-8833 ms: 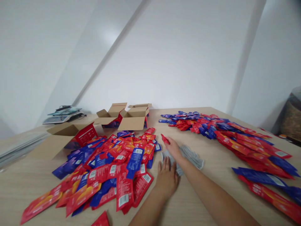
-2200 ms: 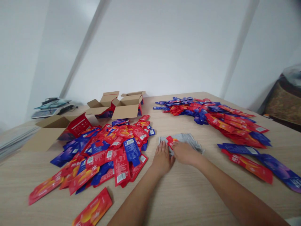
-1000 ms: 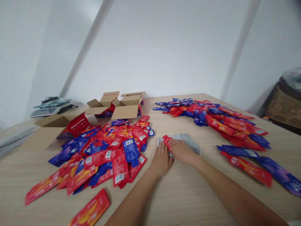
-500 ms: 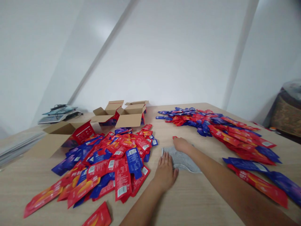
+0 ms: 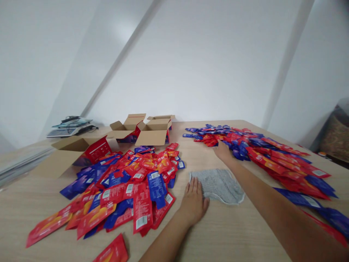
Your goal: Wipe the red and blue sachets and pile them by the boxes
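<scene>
My left hand [image 5: 193, 204] lies flat, palm down, on the table with its fingertips over the left edge of a grey cloth [image 5: 221, 185]. Beyond the cloth, my right hand [image 5: 223, 151] reaches to the near edge of the right pile of red and blue packets [image 5: 236, 140]. Its fingertips are at the packets and too small to make out, so its grip is unclear. To the left of my left hand spreads another pile of red and blue packets [image 5: 141, 178], many with white barcode labels.
Open cardboard boxes [image 5: 151, 137] stand behind the left pile, with another open box [image 5: 65, 156] at the left. A scale-like device [image 5: 71, 129] sits at the back left. Plastic sheets [image 5: 24, 165] lie at the left edge. A brown container [image 5: 334, 134] is at the far right.
My right hand has moved from over the cloth forward and right to the packets, uncovering the cloth. A red packet is now on top of the left pile. My left hand stays put.
</scene>
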### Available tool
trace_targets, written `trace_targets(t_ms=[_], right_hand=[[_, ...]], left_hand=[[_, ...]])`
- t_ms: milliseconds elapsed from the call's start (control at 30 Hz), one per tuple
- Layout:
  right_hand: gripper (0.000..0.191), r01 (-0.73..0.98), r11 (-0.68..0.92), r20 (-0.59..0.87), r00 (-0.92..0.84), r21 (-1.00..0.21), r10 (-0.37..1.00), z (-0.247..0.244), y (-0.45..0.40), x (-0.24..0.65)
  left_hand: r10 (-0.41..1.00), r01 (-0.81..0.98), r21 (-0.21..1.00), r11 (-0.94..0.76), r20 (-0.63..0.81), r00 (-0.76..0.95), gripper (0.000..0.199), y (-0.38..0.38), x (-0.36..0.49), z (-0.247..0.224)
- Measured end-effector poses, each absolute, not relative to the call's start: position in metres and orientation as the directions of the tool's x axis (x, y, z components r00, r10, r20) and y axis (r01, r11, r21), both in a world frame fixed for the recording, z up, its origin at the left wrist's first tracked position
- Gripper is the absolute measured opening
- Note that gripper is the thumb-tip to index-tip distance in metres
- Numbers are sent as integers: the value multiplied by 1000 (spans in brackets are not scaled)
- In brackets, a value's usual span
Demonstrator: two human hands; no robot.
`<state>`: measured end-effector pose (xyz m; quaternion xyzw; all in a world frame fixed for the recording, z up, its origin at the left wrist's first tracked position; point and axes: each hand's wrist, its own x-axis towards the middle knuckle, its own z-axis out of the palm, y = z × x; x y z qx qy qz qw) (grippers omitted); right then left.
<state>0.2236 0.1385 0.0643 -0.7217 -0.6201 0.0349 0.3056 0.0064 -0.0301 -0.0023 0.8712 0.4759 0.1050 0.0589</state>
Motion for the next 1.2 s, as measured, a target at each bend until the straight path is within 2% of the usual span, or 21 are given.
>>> trace_targets(t_ms=[67,167,233,333,433,533,600,633,700,733,800,867,933,1033,1133,1200], right_hand=[[58,929,-169,383,295,-328,875,50,133,259],[54,956,-266,451,292,-122,843,31,124,305],[53,958,-277,404,285,-78,869,22,119,330],[51,965,-238,361,261,-106,895,21,114,356],[42,936,-244,411,333,-254,849,38,114,366],[46,864,-249,499,463,-437,732,67,117,359],[45,831,-144,550,475,-538,687,86,117,345],[43,776,-20,566,477,-630,672,93,115,336],[42,556,221,519,462,-801,719,99,106,312],[44,413,292,468,433,-863,770,98,100,299],[45,204,326,379,347,-923,858,90,86,271],[44,157,301,329,206,-941,922,75,73,245],[45,234,253,277,75,-939,958,60,62,222],[53,525,186,206,-19,-831,978,43,48,198],[54,798,256,254,-133,-546,958,28,30,181],[50,873,339,244,-265,-351,933,18,15,171]], left_hand=[[844,819,201,-537,128,522,67,-30,7,-2],[845,821,201,-534,126,519,67,-31,7,-2],[845,821,199,-534,120,521,67,-31,7,-1],[851,829,190,-525,106,515,67,-32,7,1],[853,833,183,-522,100,512,66,-32,7,1],[851,832,181,-525,109,514,66,-32,7,1],[850,830,182,-527,117,514,66,-32,7,2],[849,829,181,-529,117,516,66,-32,7,2],[848,829,178,-531,111,519,66,-31,7,2],[847,829,175,-531,107,520,65,-31,8,2],[846,830,166,-533,101,523,65,-31,8,3],[843,828,162,-537,102,528,65,-31,8,3],[842,825,166,-540,108,529,65,-31,8,3],[844,824,179,-537,118,524,65,-31,9,3],[848,827,185,-530,124,516,67,-30,9,2],[846,826,185,-533,127,518,67,-29,9,0]])
